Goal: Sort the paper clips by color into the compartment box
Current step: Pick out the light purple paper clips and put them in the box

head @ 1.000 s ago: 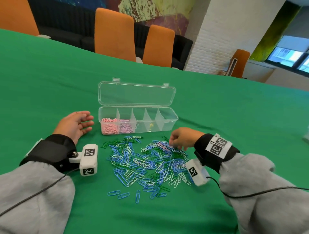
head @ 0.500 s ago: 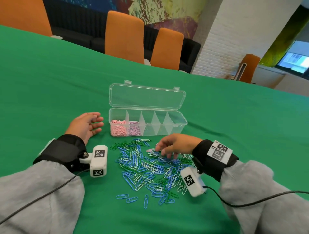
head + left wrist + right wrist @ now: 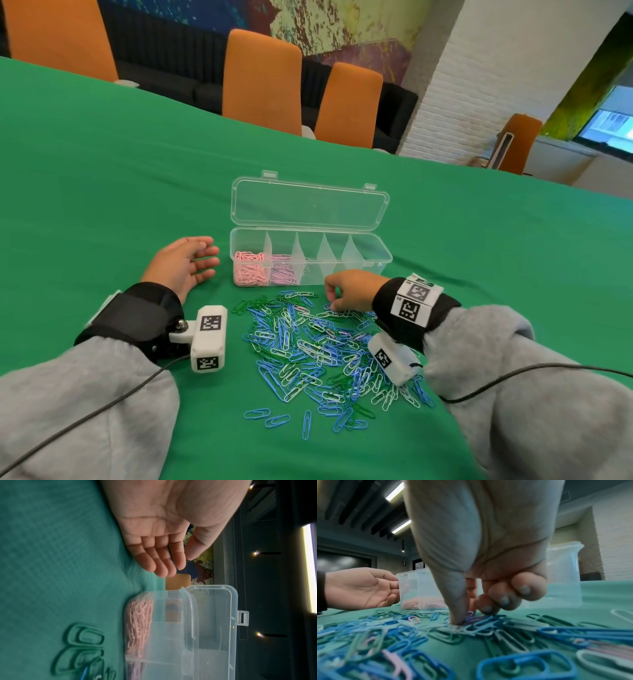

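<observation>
— Green cloth covers the worktop (image 3: 102, 164), with orange chairs (image 3: 262, 78) lined up behind it. Where does the compartment box (image 3: 373, 270) stand?

— It stands toward the middle of the cloth, clear plastic, its lid (image 3: 310, 205) tipped open and back. The two compartments at its left end hold pink paper clips (image 3: 250, 269) and paler lilac-pink ones (image 3: 283, 272).

— And the loose ones?

— A heap of paper clips (image 3: 315, 346) lies just in front of the box: blue, green, white, a few pink among them. Three blue ones lie apart at the near edge.

— What is the right hand (image 3: 349, 289) doing?

— It is down on the far right part of the heap, fingers curled. In the right wrist view the thumb (image 3: 455, 601) and a fingertip press together at a purple-blue clip (image 3: 471, 616) on top of the pile, apparently pinching it, though blur hides the exact grip.

— The left hand (image 3: 181, 262)?

— It lies on the cloth just left of the box, palm turned up and inward, fingers relaxed and holding nothing. Their tips (image 3: 164, 568) are near the box's left end wall; whether they touch it is unclear.
</observation>
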Tool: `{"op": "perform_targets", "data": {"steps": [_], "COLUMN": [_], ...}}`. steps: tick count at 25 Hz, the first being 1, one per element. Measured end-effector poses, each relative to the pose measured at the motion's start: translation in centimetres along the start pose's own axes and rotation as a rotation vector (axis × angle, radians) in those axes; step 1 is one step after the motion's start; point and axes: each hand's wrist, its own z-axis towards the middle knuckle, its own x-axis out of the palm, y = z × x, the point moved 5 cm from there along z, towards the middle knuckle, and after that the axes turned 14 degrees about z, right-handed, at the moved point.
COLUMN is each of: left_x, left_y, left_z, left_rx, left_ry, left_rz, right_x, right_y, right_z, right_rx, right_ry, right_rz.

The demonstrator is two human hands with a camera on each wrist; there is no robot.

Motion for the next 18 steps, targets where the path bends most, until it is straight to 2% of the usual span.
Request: {"op": "perform_targets", "data": {"steps": [4, 9, 15, 18], "left_x": [0.0, 0.0, 0.1, 0.0], "left_y": [-0.1, 0.0, 0.0, 0.0], "left_z": [0.1, 0.1, -0.1, -0.1], "left_rx": [-0.003, -0.006, -0.004, -0.007], "left_ry": [-0.002, -0.008, -0.005, -0.01], "left_rz": [0.005, 0.01, 0.021, 0.024], "right_x": [0.2, -0.9, -0.6, -0.6], "right_y": [-0.8, -2.8, -3.4, -3.0], "right_z": [-0.7, -3.3, -3.9, -2.8], "right_rx": [0.049, 0.03, 0.013, -0.022], "right_ry": [0.065, -0.059, 0.073, -0.008], "right_rz": [-0.004, 0.219, 0.281, 0.296]}}
